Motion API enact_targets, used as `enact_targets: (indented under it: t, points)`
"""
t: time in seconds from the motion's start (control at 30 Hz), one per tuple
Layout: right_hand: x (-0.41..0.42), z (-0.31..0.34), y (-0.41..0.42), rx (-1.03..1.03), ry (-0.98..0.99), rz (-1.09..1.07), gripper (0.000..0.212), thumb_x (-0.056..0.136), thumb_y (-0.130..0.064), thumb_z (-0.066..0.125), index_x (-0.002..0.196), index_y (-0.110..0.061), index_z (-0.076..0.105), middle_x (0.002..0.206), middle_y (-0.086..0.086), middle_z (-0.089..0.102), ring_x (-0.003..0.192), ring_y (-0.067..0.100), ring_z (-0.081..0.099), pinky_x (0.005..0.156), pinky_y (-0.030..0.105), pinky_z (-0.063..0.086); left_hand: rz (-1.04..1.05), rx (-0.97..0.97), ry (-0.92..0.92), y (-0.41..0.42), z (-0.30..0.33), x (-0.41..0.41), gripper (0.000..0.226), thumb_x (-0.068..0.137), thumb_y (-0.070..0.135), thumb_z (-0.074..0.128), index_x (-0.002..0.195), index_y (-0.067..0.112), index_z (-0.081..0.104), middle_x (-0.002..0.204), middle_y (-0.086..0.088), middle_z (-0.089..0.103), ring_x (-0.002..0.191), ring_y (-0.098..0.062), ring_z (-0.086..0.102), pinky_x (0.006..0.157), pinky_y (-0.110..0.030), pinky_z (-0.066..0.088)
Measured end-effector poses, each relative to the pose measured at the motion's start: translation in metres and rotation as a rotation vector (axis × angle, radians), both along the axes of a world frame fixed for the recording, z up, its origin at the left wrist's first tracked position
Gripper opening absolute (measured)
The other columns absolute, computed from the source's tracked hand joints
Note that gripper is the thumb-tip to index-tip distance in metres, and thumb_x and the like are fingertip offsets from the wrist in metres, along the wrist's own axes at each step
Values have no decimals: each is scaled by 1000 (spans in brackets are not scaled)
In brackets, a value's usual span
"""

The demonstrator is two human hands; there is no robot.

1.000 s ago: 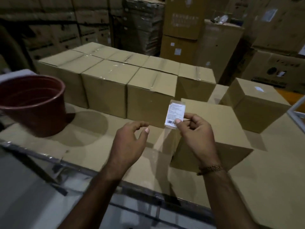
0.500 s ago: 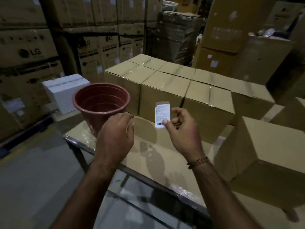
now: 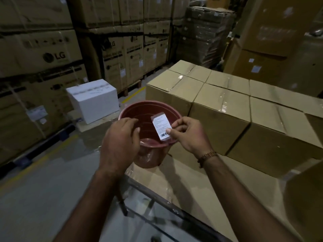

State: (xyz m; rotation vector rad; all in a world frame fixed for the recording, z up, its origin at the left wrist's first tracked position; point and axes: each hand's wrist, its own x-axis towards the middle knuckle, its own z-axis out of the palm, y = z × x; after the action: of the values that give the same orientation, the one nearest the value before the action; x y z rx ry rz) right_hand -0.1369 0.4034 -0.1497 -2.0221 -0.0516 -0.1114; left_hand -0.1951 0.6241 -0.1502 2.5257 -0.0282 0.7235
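Taped brown boxes [image 3: 222, 109]; white box [image 3: 94, 100], possibly foam; stacked LG cartons [image 3: 40, 55].

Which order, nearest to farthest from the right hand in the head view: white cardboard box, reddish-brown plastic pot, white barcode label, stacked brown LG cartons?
1. white barcode label: pinched in the right hand.
2. reddish-brown plastic pot: just behind and below the hand.
3. white cardboard box: back left.
4. stacked brown LG cartons: far left, behind that box.
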Motion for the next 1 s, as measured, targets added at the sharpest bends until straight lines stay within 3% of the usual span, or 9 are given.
enact_targets:
  t: [0.2, 0.37, 0.53, 0.7, 0.8, 0.9, 1.0]
  points:
    - [86, -18, 22, -231, 119, 181, 21, 78, -16, 94, 84, -15, 74, 75, 4, 78, 61, 6, 64, 56, 19, 47, 2, 5, 55, 32, -16, 59, 39, 93, 23, 70, 131, 12, 68, 125, -4, 69, 116, -23, 60, 98, -40, 53]
    - [133, -28, 40, -457, 281, 415, 19, 79, -17, 94, 89, -14, 78, 79, 0, 80, 67, 4, 68, 69, 19, 53, 1, -44, 90, 47, -33, 94, 42, 92, 22, 67, 132, 8, 66, 126, -7, 65, 117, -25, 58, 100, -41, 51]
    - [162, -49, 62, -576, 474, 538, 11, 84, -7, 86, 87, -17, 81, 90, 6, 82, 86, 18, 77, 86, 32, 61, -44, -98, 112, 53, -43, 110, 41, 95, 20, 64, 134, 8, 65, 128, -4, 63, 120, -19, 54, 101, -24, 38]
    - [176, -67, 85, -718, 627, 556, 17, 85, 3, 81, 92, -12, 80, 68, -2, 74, 62, 11, 68, 58, 21, 56, -110, -149, 33, 62, -55, 113, 35, 96, 5, 58, 130, 1, 67, 133, -9, 62, 124, -24, 53, 107, -15, 34]
    - [181, -83, 98, -876, 611, 573, 19, 84, -3, 83, 100, -13, 82, 83, -3, 76, 78, 17, 68, 66, 24, 54, -118, -271, 41, 62, -60, 111, 45, 92, -2, 46, 132, 1, 65, 141, -8, 59, 130, -26, 53, 111, -18, 37]
    - [178, -91, 109, -1015, 556, 596, 28, 92, -11, 77, 119, -7, 76, 99, 3, 72, 85, 18, 60, 64, 22, 40, -114, -423, 97, 58, -55, 106, 48, 95, -7, 44, 139, 1, 61, 149, -7, 54, 138, -21, 51, 109, -3, 31]
    - [177, -95, 116, -1091, 577, 597, 33, 93, -5, 73, 127, -7, 74, 102, 5, 71, 86, 19, 61, 65, 21, 40, -111, -470, 91, 57, -54, 105, 51, 96, -3, 41, 144, 2, 57, 151, -9, 53, 141, -20, 49, 112, -3, 27]
